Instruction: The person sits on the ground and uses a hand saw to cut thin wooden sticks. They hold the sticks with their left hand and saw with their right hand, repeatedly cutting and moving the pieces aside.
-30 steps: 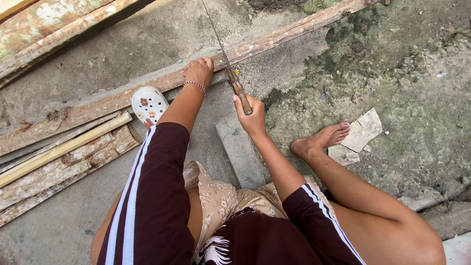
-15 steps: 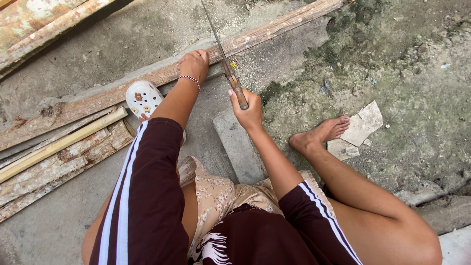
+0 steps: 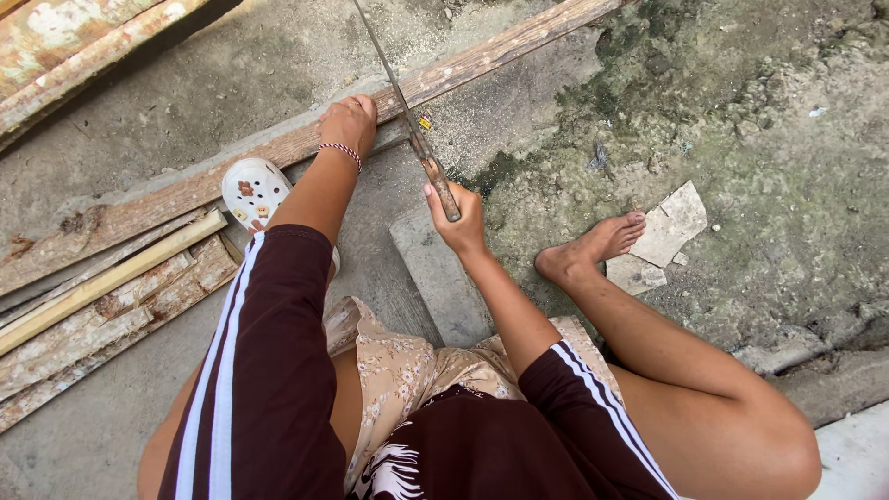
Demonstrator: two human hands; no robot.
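Head view: we look straight down at our own arms and legs, seated low on a rough concrete floor (image 3: 139,426); order below runs left to right.
Stacked boards: weathered wooden slats (image 3: 102,306) lie at far left, parallel, just beside the long plank's lower end; paint flaking.
Rusty beam: an orange-stained beam (image 3: 83,37) crosses the top-left corner, well apart from our hands.
White clog: a perforated white clog (image 3: 252,193) sits on our left foot, touching the plank's near edge.
Long plank: a worn wooden plank (image 3: 185,190) runs diagonally from lower left to upper right; it lies flat on the concrete.
Left hand: our left hand (image 3: 349,123) is pressed palm down on the plank, fingers curled over its top; it grips nothing else; beaded bracelet at the wrist.
Saw: a narrow saw (image 3: 400,97) crosses the plank just right of the left hand, tilted, blade reaching off the top edge.
Right hand: our right hand (image 3: 456,218) is closed around the saw's brown handle.
Concrete block: a grey slab (image 3: 435,278) lies under the right forearm.
Bare foot: our bare right foot (image 3: 593,248) rests on mossy ground, toes touching broken tile pieces (image 3: 671,227).
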